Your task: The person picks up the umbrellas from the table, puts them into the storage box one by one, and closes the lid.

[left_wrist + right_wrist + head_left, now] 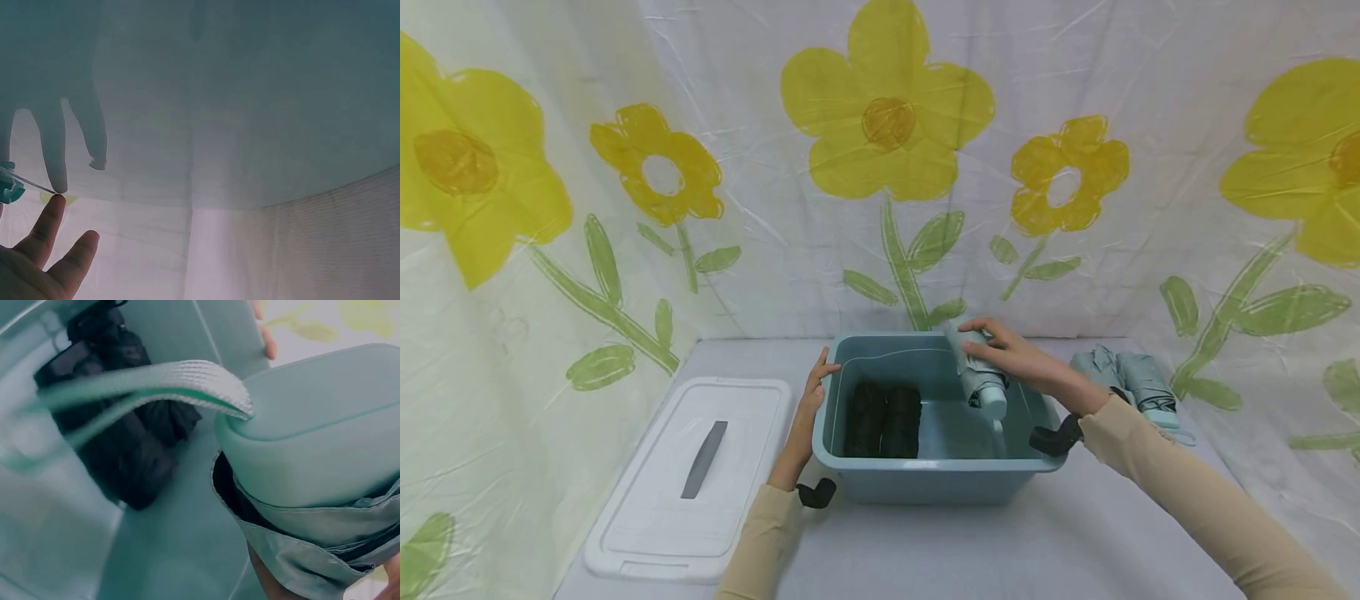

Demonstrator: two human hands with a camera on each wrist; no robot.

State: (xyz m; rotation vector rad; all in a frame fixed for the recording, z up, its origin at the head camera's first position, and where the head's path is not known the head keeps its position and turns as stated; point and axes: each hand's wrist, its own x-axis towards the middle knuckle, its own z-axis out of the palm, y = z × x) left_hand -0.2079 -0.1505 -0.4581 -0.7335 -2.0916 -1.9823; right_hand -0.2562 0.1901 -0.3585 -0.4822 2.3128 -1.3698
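My right hand grips a folded light-green umbrella over the right part of a blue-green storage bin. The umbrella tilts with its handle end down. In the right wrist view, its smooth handle and looped wrist strap loom close, the fabric folds bunched behind. Two black folded umbrellas lie side by side in the left part of the bin. My left hand rests at the bin's left rim; in the left wrist view its straight fingers reach the outer wall.
Left of the bin, a white lid with a grey handle lies flat on the white-covered table. More light-green folded umbrellas lie to the right, behind my right forearm. A flower-printed curtain hangs behind the table.
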